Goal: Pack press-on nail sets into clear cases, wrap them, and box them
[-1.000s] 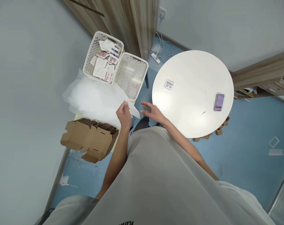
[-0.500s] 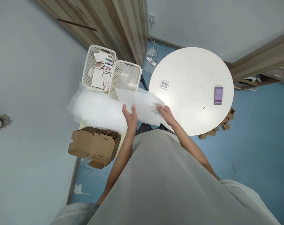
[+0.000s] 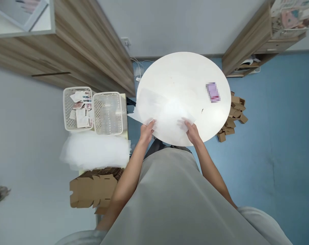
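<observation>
A thin translucent white sheet lies spread over the near part of the round white table. My left hand pinches the sheet's near left edge. My right hand grips its near right edge, fingers closed on it. The sheet covers the spot where a small blister pack lay, so that pack is hidden. A small purple item, blurred, rests on the table's right side.
To the left stands a side table with two white baskets: one holds printed cards, the other clear trays. A pile of white sheets and flat cardboard boxes lie nearer. Small cardboard boxes litter the blue floor by the table.
Both hands took one sheet off the pile on the left and carried it right, onto the round table. My view turned right with it.
</observation>
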The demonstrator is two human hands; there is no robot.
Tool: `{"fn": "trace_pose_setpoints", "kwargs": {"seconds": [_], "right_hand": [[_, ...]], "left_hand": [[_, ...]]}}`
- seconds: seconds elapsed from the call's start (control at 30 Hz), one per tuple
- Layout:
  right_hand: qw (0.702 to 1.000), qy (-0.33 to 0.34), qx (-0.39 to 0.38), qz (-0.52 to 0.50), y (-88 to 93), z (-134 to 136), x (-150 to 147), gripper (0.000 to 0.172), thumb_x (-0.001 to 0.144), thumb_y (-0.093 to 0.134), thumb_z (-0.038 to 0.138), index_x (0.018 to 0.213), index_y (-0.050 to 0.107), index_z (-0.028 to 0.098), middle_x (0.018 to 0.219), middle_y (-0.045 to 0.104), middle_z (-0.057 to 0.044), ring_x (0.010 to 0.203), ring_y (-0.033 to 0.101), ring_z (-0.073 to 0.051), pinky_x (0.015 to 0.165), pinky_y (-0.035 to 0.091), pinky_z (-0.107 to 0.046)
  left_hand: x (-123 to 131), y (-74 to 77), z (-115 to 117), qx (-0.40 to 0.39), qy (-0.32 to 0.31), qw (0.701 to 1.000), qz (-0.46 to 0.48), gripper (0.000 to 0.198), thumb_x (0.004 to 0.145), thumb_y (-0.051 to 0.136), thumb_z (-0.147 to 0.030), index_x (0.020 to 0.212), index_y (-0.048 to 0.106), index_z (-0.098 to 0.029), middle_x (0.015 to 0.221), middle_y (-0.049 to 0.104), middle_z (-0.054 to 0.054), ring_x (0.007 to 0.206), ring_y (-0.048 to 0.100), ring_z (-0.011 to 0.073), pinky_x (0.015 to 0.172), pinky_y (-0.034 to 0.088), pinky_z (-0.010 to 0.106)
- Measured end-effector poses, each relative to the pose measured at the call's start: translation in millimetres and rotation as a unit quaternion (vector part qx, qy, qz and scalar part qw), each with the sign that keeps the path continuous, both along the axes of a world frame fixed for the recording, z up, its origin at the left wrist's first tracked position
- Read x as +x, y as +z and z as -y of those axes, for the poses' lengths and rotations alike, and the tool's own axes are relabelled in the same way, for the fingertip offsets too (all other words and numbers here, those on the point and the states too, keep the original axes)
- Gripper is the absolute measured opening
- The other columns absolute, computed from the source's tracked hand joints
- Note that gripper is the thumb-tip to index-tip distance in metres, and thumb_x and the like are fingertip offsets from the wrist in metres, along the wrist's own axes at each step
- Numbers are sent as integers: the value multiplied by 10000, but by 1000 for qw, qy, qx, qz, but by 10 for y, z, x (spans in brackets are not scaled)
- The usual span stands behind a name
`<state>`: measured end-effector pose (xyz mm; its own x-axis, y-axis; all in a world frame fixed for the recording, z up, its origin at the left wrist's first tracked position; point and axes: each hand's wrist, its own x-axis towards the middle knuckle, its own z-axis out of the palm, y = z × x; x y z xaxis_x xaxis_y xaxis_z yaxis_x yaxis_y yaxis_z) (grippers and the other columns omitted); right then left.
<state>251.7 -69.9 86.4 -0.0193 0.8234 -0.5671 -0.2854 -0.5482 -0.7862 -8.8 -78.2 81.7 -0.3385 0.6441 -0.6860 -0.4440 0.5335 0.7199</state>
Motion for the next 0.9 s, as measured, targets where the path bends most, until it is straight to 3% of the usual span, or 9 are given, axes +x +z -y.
{"fn": "trace_pose_setpoints", "kwargs": {"seconds": [0.17,0.33,0.53,0.6,0.67,0.73,0.8,0.9], "right_hand": [[997,-18,-46,53,-284,31,472,605,778,899,627,1207,776,219,1363,807,-129,1266,762,-326,1048,649,-457],[987,20,-81,138,-627,-106,868,632,723,912,604,1200,743,226,1217,832,-113,1139,773,-295,1018,625,-455],[969,102,-50,219,-1027,-638,997,572,800,857,542,1250,698,226,1242,814,-117,1087,773,-268,1027,603,-452],[954,122,-45,270,-1152,-867,945,482,825,844,497,1206,706,236,1211,816,-100,1046,771,-260,1027,601,-452],[936,134,-45,323,-1249,-1056,866,284,860,803,429,1053,715,241,1127,818,-87,1014,762,-262,1025,599,-463],[925,147,-32,349,-1290,-1172,782,154,905,747,387,949,703,247,1075,808,-81,993,754,-264,1029,596,-476],[923,153,-1,352,-1245,-1204,713,139,948,706,390,940,704,251,1084,796,-81,998,748,-266,1038,593,-485],[930,149,73,328,-1002,-1122,668,191,992,684,445,1002,722,258,1152,782,-88,1063,734,-272,1036,598,-480]], "left_hand": [[325,-216,-547,30,-97,993,-61,502,738,896,-406,1190,791,-215,1143,828,101,1099,784,250,908,608,332],[533,-536,-1106,-1,-138,986,-98,470,716,819,-342,1159,786,-189,973,799,61,884,745,187,808,565,292],[702,-1013,-1466,-41,-165,978,-122,411,690,809,-302,1080,776,-175,970,799,75,871,729,202,836,561,328],[748,-1141,-1510,-50,-164,977,-124,333,694,820,-314,995,768,-181,970,797,80,873,723,208,852,565,344],[788,-1240,-1533,-63,-160,977,-127,257,712,828,-334,913,763,-187,928,786,75,850,710,204,846,564,343],[817,-1308,-1555,-79,-152,976,-135,212,733,839,-351,852,761,-193,859,767,70,820,696,208,812,559,338],[826,-1351,-1596,-90,-140,975,-148,193,746,854,-352,809,753,-200,793,749,66,792,686,219,769,551,339],[801,-1389,-1727,-100,-126,972,-169,160,778,847,-314,782,730,-204,747,730,51,759,670,211,712,529,323]]}}
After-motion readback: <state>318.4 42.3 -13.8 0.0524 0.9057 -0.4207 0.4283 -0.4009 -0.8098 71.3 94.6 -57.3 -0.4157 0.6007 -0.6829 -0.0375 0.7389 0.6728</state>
